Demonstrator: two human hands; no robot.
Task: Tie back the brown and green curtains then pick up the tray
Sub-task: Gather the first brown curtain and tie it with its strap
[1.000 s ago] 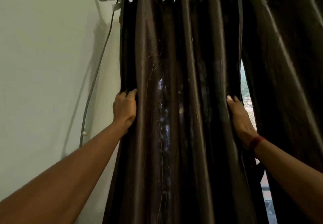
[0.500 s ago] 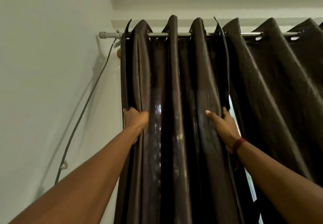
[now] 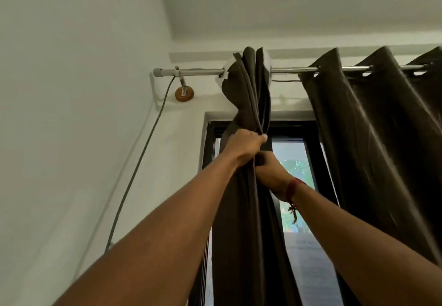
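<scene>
The brown curtain [image 3: 248, 222] hangs from a metal rod [image 3: 198, 72], bunched into one narrow bundle. My left hand [image 3: 245, 144] grips the bundle high up, fingers wrapped round the folds. Just below and to the right, my right hand [image 3: 271, 170] also clutches the gathered cloth; a red thread band sits on that wrist. A second dark curtain panel [image 3: 373, 143] hangs spread out on the rod to the right. No tray and no green curtain are in view.
A white wall fills the left side, with a grey cable [image 3: 141, 160] running down from the rod's end. A round wooden bracket [image 3: 184, 94] holds the rod. Behind the bundle is a dark-framed window [image 3: 297, 169] with greenery outside.
The spread folds have been squeezed together into one tight bundle. Both hands came inward and now meet on it. The view has tilted up, showing the window and more ceiling.
</scene>
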